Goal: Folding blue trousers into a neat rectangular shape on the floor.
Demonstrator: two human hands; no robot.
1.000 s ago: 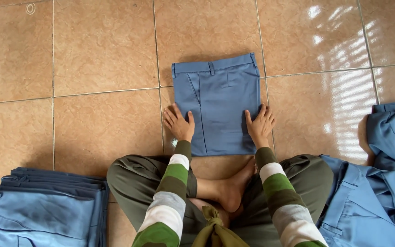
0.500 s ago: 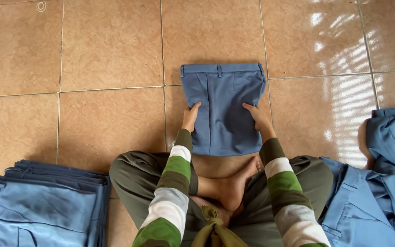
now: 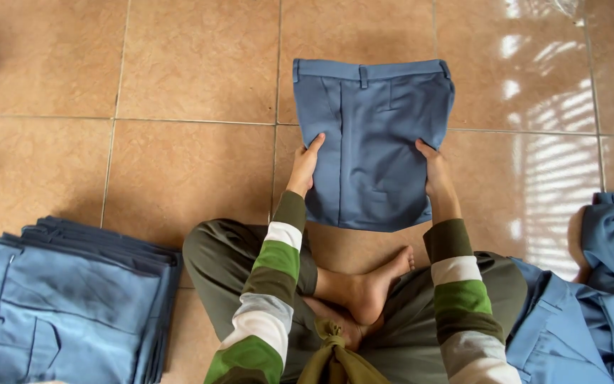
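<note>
Blue folded trousers (image 3: 374, 142) lie on the tiled floor (image 3: 179, 163); your left hand (image 3: 304, 166) and right hand (image 3: 435, 171) grasp their side edges.

Bright daylight, striped glare on the tiled floor (image 3: 548, 107) upper right, sharp focus

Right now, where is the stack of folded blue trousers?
In the head view the stack of folded blue trousers lies on the tiled floor at lower left, beside the person's left knee, apart from both hands.
</note>
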